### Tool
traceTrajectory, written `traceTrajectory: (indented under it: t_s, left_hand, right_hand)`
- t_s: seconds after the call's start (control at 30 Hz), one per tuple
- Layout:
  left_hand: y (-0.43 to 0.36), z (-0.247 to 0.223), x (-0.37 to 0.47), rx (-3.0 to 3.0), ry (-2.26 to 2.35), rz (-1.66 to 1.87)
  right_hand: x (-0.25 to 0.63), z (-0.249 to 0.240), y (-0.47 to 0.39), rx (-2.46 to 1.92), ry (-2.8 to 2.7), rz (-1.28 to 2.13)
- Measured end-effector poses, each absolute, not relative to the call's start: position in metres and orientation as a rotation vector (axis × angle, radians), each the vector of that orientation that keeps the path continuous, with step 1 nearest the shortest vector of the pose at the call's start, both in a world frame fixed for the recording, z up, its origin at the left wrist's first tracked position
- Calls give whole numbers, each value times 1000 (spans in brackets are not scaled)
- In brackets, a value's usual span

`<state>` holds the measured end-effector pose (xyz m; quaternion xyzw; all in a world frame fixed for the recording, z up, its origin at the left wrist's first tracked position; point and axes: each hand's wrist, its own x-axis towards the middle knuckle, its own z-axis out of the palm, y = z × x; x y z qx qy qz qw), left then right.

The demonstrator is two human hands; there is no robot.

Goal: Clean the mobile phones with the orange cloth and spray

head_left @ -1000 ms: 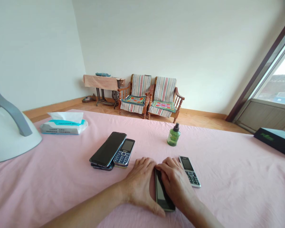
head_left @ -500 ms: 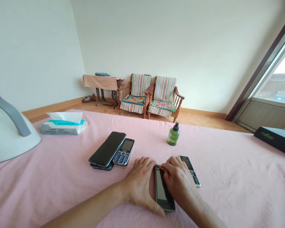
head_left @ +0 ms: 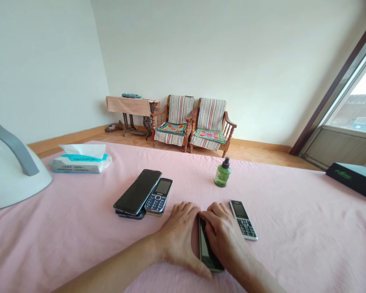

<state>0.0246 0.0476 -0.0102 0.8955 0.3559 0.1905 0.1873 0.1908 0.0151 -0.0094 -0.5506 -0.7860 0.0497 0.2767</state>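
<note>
A black smartphone (head_left: 205, 248) lies face up on the pink cloth, between my hands. My left hand (head_left: 178, 236) braces its left side, thumb at the lower edge and fingers by the top corner. Over the upper right of the screen rests my right hand (head_left: 224, 230), its fingers bent and pressed together near the top edge. Whatever those fingers may hold is hidden. Just right of that hand lies a silver-edged keypad phone (head_left: 244, 219). Left of my hands, a dark blue keypad phone (head_left: 159, 197) leans beside a stack topped by a large black smartphone (head_left: 138, 192).
A green spray bottle (head_left: 222, 173) stands beyond my hands. At the left are a tissue pack (head_left: 81, 165) and a white kettle-like vessel (head_left: 15, 167) with a grey handle. A black box (head_left: 350, 179) sits at the right edge. Two chairs (head_left: 209, 122) stand by the wall.
My right hand has slid a little left across the top of the smartphone, uncovering more of the silver-edged keypad phone. My left hand stays in place.
</note>
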Motion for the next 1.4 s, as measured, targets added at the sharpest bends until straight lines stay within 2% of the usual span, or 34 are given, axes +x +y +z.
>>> traceTrajectory:
  t_s: [1.4]
  left_hand:
    - [46, -7, 26, 2509, 1015, 517]
  right_hand:
    - [190, -7, 14, -1426, -2066, 264]
